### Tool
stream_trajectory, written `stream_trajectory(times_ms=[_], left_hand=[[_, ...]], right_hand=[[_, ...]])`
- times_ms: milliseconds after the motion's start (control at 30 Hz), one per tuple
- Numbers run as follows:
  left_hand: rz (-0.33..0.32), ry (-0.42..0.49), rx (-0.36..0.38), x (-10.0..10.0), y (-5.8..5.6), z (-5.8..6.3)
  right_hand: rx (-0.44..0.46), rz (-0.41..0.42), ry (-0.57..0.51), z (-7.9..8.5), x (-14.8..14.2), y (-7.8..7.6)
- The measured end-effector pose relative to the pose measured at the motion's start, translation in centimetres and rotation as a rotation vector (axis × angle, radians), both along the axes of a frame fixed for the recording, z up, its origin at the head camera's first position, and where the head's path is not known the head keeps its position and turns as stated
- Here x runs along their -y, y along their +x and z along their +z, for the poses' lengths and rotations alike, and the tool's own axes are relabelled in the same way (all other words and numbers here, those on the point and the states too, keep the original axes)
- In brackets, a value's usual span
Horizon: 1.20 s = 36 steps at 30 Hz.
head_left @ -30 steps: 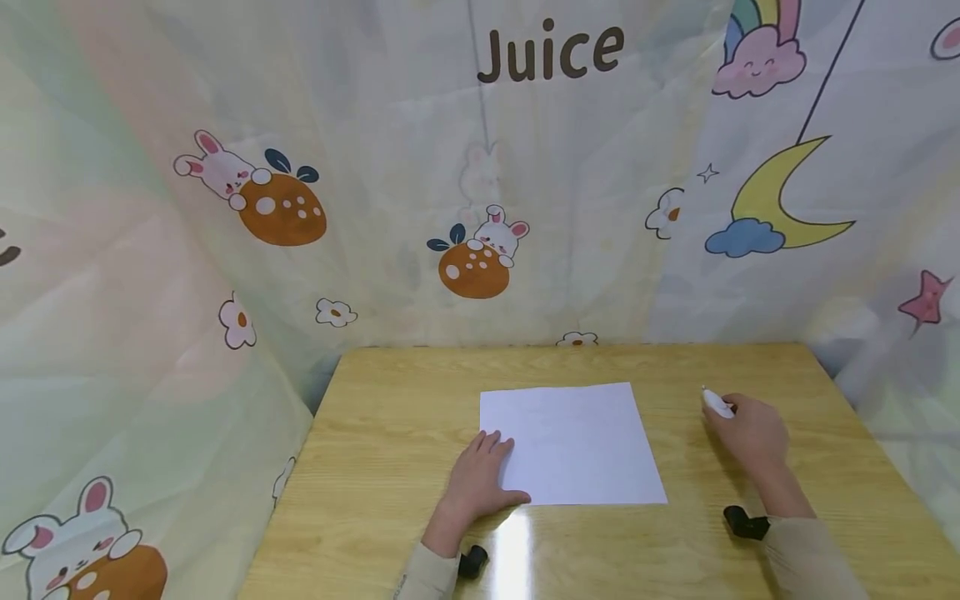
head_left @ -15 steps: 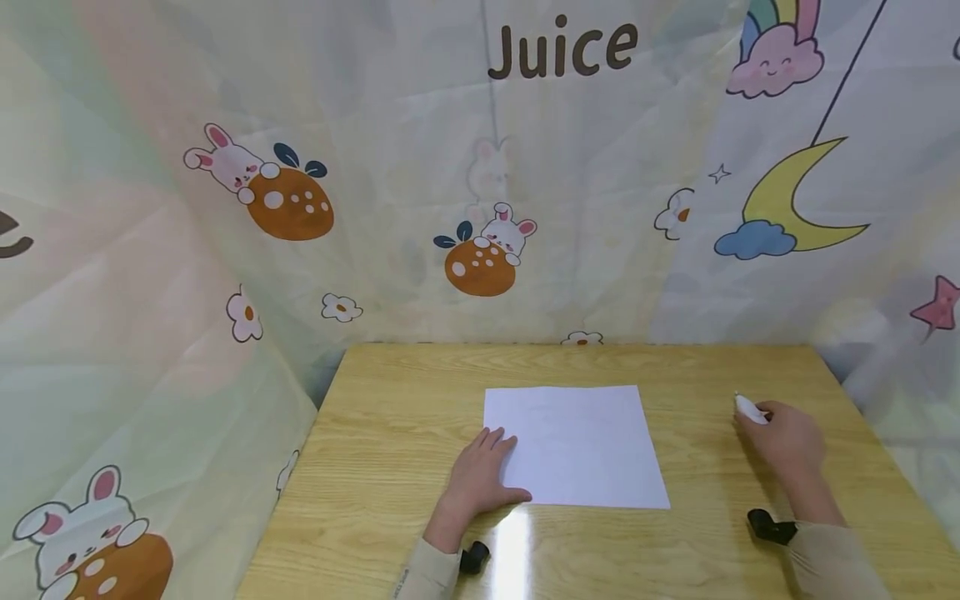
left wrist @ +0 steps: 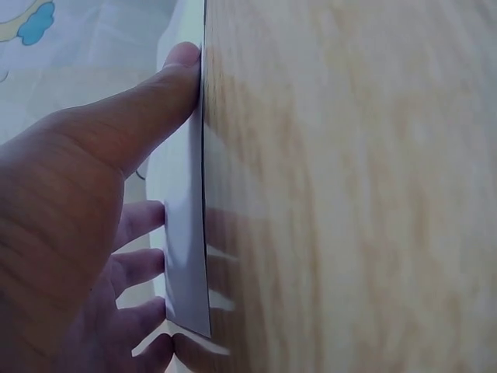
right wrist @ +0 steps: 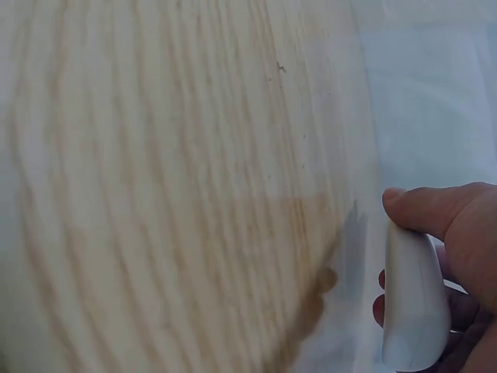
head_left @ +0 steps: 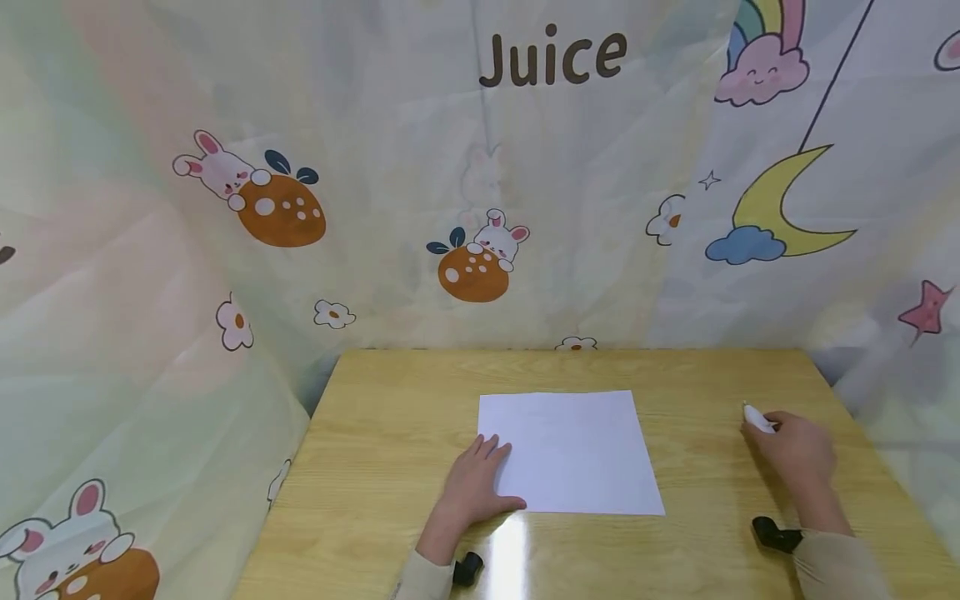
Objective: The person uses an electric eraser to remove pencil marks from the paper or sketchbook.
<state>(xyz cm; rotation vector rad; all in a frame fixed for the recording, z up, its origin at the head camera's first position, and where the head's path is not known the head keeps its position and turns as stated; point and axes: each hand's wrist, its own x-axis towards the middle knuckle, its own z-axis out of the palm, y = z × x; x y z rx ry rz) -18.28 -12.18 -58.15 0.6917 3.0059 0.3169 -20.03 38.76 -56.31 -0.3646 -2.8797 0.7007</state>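
Observation:
A white sheet of paper (head_left: 573,454) lies flat on the wooden table in the head view. My left hand (head_left: 472,483) rests on its lower left part, fingers spread and thumb along the near edge. In the left wrist view, the thumb (left wrist: 151,109) and the fingertips touch the sheet (left wrist: 186,272). To the right of the paper, my right hand (head_left: 798,450) holds a small white rounded tool (head_left: 757,419) with a thin tip. Up close in the right wrist view, the smooth white body (right wrist: 415,303) sits between thumb and fingers; its exact kind cannot be told.
The wooden table (head_left: 390,467) ends at a printed cloth backdrop (head_left: 375,208) behind and at both sides. Each wrist carries a black camera mount, the left one (head_left: 468,569) and the right one (head_left: 776,535). Light reflects off the table near the front.
My right hand has moved to the right, farther from the paper, with the white tool still held. The left hand stays on the sheet. The head view shifts slightly.

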Motion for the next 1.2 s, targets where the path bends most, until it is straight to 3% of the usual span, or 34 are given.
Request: stream_trajectory(times_ms=[167,400,667,867,1033,1200], left_hand=[[0.003,0.032,0.027,0.2,0.4,0.0],[0.006,0.044,0.051,-0.1,0.0,-0.1],[-0.009,0.043,0.054,0.0,-0.4,0.1],[-0.033,0.063,0.039,0.0,-0.6,-0.5],[0.019,0.07,0.004,0.6,-0.7,-0.8],[0.084,0.084,-0.034,2.2,-1.0,-0.6]], right_hand=[[0.024,-0.028,-0.018,-0.5,0.0,0.1],[0.059,-0.053,-0.006,-0.3,0.1,0.2],[0.038,-0.056,-0.013,-0.5,0.2,0.0],[0.016,-0.062,-0.022,-0.8,0.2,0.3],[0.021,-0.058,-0.011,-0.8,0.1,0.3],[0.007,-0.014,0.016,0.8,1.0,0.0]])
